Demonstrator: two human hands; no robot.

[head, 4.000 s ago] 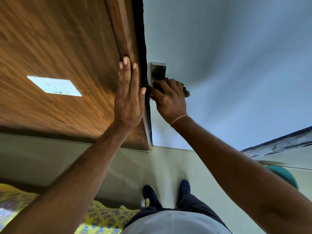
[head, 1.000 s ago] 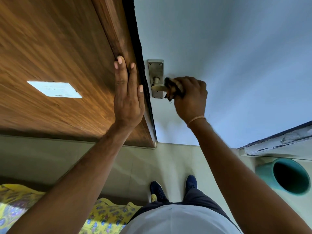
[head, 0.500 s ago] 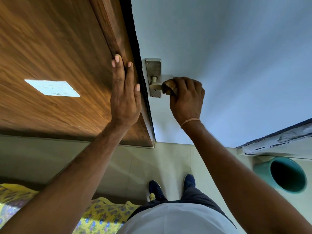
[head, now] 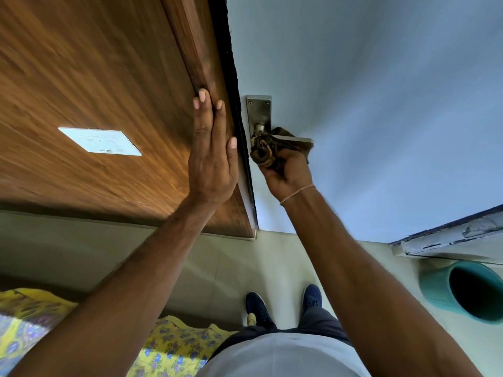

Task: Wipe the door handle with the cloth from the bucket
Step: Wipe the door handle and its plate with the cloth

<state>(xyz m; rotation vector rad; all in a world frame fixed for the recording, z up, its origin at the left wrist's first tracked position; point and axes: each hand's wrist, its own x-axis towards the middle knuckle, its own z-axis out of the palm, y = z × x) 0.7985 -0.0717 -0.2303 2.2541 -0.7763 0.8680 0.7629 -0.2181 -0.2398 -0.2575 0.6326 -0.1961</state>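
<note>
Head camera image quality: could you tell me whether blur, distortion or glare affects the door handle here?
Head view: the door handle and cloth look reasonably sharp; the wooden door smears toward the upper left; wide-angle bending curves the door's edge; no glare on the handle plate, only soft, even light.

Cloth [head: 265, 151] hides handle [head: 295, 139] base; bucket [head: 468, 291] cut off.

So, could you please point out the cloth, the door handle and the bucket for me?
cloth [head: 262, 152], head view, on the bunched brown wad.
door handle [head: 295, 139], head view, on the bare lever bar.
bucket [head: 432, 285], head view, on the teal outer wall.
</note>
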